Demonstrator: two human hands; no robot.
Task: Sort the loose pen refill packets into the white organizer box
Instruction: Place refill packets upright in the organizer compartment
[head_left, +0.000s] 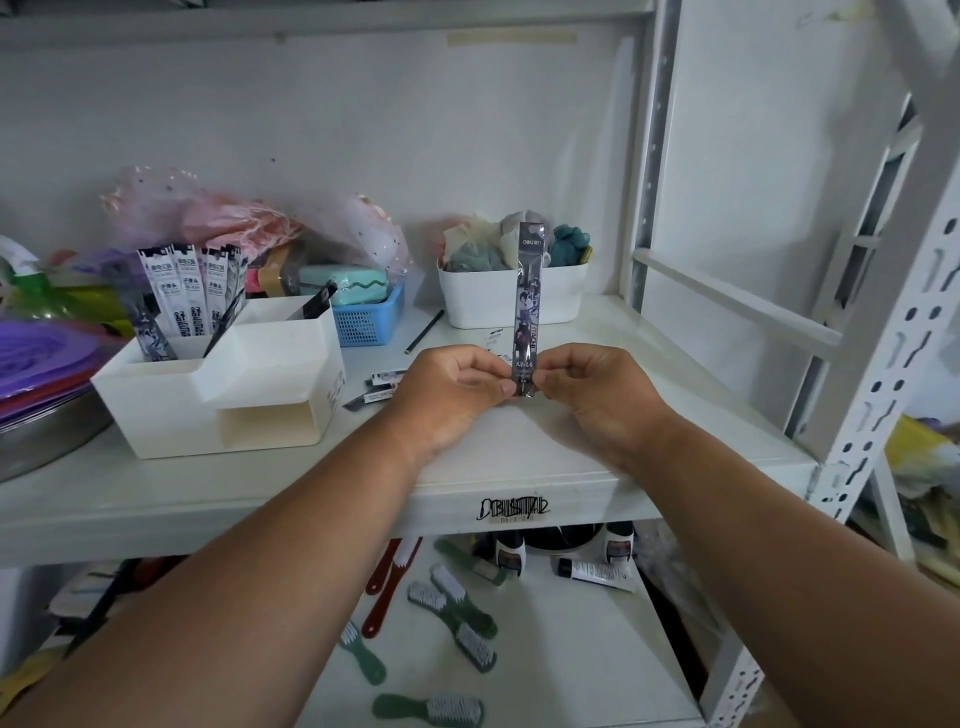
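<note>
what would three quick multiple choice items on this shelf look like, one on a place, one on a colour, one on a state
1. Where does the white organizer box stand?
A. left of the hands on the shelf
B. on the lower shelf
C. inside the blue basket

2. What colour is the small basket behind the organizer box?
A. red
B. blue
C. black

3. How is the dark refill packet held?
A. lying flat on the shelf
B. upright, pinched at its lower end by both hands
C. tucked into the organizer box

Answers:
1 A, it stands on the shelf left of the left hand.
2 B, its mesh wall is blue.
3 B, the left hand and right hand pinch its bottom and it points up.
</note>
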